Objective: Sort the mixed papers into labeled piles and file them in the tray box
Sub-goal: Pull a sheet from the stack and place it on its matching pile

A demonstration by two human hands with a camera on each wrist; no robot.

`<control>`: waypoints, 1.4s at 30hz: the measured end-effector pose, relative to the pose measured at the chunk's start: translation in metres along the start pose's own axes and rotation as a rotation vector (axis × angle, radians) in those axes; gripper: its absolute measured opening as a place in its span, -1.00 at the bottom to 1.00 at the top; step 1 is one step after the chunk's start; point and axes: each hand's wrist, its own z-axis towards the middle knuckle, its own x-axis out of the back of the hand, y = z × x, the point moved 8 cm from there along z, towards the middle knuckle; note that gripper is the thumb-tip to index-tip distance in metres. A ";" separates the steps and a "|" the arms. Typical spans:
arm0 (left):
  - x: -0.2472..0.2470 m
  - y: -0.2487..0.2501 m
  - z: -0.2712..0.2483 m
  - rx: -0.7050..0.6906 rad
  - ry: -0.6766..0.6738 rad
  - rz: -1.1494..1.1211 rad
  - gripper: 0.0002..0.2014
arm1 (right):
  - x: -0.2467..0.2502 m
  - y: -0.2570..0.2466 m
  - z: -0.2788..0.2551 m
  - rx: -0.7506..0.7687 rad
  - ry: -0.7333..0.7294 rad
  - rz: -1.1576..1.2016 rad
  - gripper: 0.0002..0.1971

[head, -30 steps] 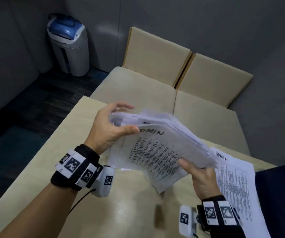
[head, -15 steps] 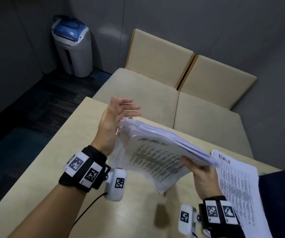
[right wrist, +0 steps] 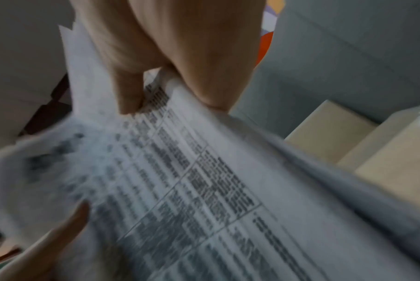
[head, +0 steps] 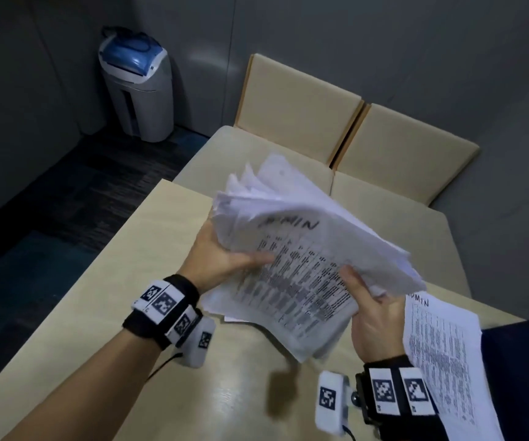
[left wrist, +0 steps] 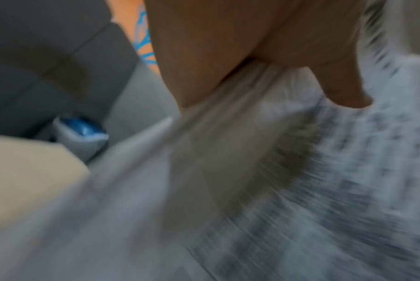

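Observation:
A thick stack of printed papers (head: 304, 249) hangs above the light wooden table (head: 129, 297), its top sheet hand-lettered "ADMIN". My left hand (head: 221, 259) grips the stack's left edge, thumb lying on the top sheet. My right hand (head: 368, 310) grips the near right corner, thumb on top and fingers beneath. The left wrist view is blurred and shows the stack (left wrist: 300, 171) pinched under my thumb. In the right wrist view my thumb presses on the printed table of the top sheet (right wrist: 192, 190). A second sheet marked "ADMIN" (head: 441, 354) lies flat on the table at the right.
Two beige seat cushions (head: 288, 186) with backrests stand beyond the table's far edge. A grey bin with a blue lid (head: 139, 84) sits on the dark floor at far left. A dark surface (head: 524, 377) covers the table's right end.
My left hand, spread open beside the stack half a second ago, has closed on its left edge again. The stack has lifted and tilted, and its far sheets have fanned upward.

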 end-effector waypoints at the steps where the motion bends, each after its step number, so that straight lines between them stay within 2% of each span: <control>1: -0.005 0.003 -0.003 -0.008 0.049 -0.048 -0.20 | -0.006 -0.001 -0.002 0.021 0.030 0.014 -0.74; 4: -0.028 0.000 -0.012 -0.028 0.157 -0.220 -0.30 | -0.019 0.005 -0.009 0.069 0.126 -0.062 -0.77; 6: -0.031 -0.007 -0.019 -0.038 0.270 -0.251 -0.38 | -0.017 0.014 -0.013 0.051 0.174 -0.066 -0.81; 9: -0.014 -0.021 -0.019 -0.024 0.351 -0.163 -0.24 | -0.009 0.026 -0.015 -0.004 0.120 -0.111 -0.67; 11: -0.005 -0.034 -0.013 0.031 0.288 -0.156 -0.23 | 0.004 0.040 -0.014 -0.060 0.059 -0.202 -0.64; 14: -0.014 -0.041 -0.010 0.087 0.172 -0.151 -0.41 | 0.017 0.055 -0.009 -0.138 0.040 -0.242 -0.58; 15: -0.018 -0.040 -0.011 0.085 0.175 -0.157 -0.46 | 0.018 0.057 -0.006 -0.146 0.044 -0.232 -0.55; 17: -0.025 -0.034 -0.015 0.064 0.212 -0.185 -0.50 | 0.019 0.056 -0.001 -0.180 0.077 -0.153 -0.66; 19: -0.030 -0.020 -0.017 0.011 0.221 -0.196 -0.45 | 0.022 0.054 0.000 -0.200 0.103 -0.101 -0.78; 23: -0.022 0.023 -0.014 -0.165 0.153 -0.137 -0.29 | 0.043 0.054 -0.007 -0.205 0.132 -0.162 -0.73; 26: -0.019 0.068 -0.001 -0.310 0.057 0.007 -0.51 | 0.046 0.059 -0.005 -0.223 0.074 -0.212 -0.74; 29: -0.024 0.104 0.012 -0.418 0.029 0.109 -0.80 | 0.036 0.060 -0.002 -0.220 -0.018 -0.209 -0.58; 32: -0.028 0.111 0.023 -0.407 0.022 0.074 -0.96 | 0.030 0.063 -0.001 -0.230 -0.058 -0.185 -0.48; 36: -0.030 0.109 0.029 -0.373 0.013 0.115 -0.88 | 0.036 0.067 -0.001 -0.251 -0.010 -0.154 -0.44; 39: -0.031 0.108 0.031 -0.387 0.022 0.131 -0.94 | 0.036 0.067 -0.004 -0.247 0.007 -0.120 -0.38; 42: -0.023 0.093 0.033 -0.263 0.054 -0.181 -0.94 | 0.037 0.066 -0.003 -0.221 0.035 -0.094 -0.38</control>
